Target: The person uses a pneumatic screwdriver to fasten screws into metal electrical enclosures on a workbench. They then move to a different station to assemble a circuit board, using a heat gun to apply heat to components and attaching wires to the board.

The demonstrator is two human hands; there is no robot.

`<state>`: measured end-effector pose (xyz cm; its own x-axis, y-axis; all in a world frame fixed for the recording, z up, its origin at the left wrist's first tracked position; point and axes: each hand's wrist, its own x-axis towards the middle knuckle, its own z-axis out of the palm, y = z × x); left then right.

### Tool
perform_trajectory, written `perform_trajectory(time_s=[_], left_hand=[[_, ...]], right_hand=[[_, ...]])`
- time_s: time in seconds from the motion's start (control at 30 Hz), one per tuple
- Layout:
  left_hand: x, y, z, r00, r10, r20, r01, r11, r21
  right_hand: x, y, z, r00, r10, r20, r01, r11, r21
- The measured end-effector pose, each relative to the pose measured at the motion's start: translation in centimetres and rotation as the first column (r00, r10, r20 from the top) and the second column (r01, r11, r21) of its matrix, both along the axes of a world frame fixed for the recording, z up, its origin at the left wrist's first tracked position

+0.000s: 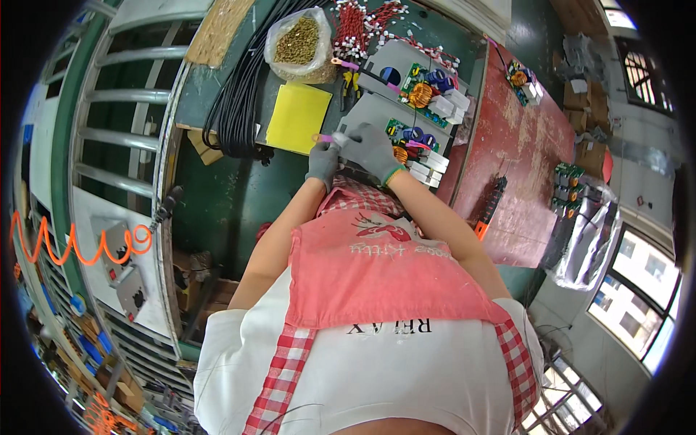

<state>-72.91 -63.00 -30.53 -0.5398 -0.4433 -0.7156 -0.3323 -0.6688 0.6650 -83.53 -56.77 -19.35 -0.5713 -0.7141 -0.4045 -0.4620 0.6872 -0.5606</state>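
Both my hands wear grey gloves and meet near the table's front edge. My left hand (322,161) is closed around a short cable with a ring terminal (324,138), whose pink-purple sleeve shows above the fingers. My right hand (370,150) is closed close against it, fingertips by a small whitish piece; what they pinch is hidden. Just right of that hand lies a circuit board (413,138) with a copper coil, blue capacitors and white blocks, on a grey metal plate (371,116). Behind it a similar board (431,93) rests on another grey plate, with a black cable with a pink-sleeved lug (362,72) across it.
Left of the plates are a yellow sheet (299,117), yellow-handled pliers (351,88), a bag of brass-coloured small parts (297,45) and a black cable coil (243,87). Red wire leads (351,29) lie behind. A reddish board (518,167) at right carries another circuit board and a dark tool.
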Motion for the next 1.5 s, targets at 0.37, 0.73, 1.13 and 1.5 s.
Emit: perform_trajectory(time_s=[0.37, 0.73, 1.13, 1.5], left_hand=[[-0.2, 0.2, 1.0, 0.998, 0.069, 0.011, -0.069, 0.998, -0.006], [-1.1, -0.2, 1.9, 0.998, 0.028, 0.054, -0.024, 0.998, -0.066], [-0.7, -0.5, 0.8, 0.997, -0.01, 0.075, 0.011, 1.0, -0.018], [-4.8, -2.9, 9.9, 0.573, -0.29, 0.766, 0.819, 0.233, -0.524]], right_hand=[[-2.0, -2.9, -3.3, 0.934, 0.239, -0.266, -0.14, 0.928, 0.344], [-12.7, -7.0, -2.6, 0.992, 0.017, -0.122, 0.011, 0.975, 0.222], [-14.3, -4.3, -8.5, 0.803, -0.42, 0.424, 0.589, 0.67, -0.452], [-16.1, -7.6, -2.3, 0.966, 0.151, -0.208, -0.082, 0.949, 0.304]])
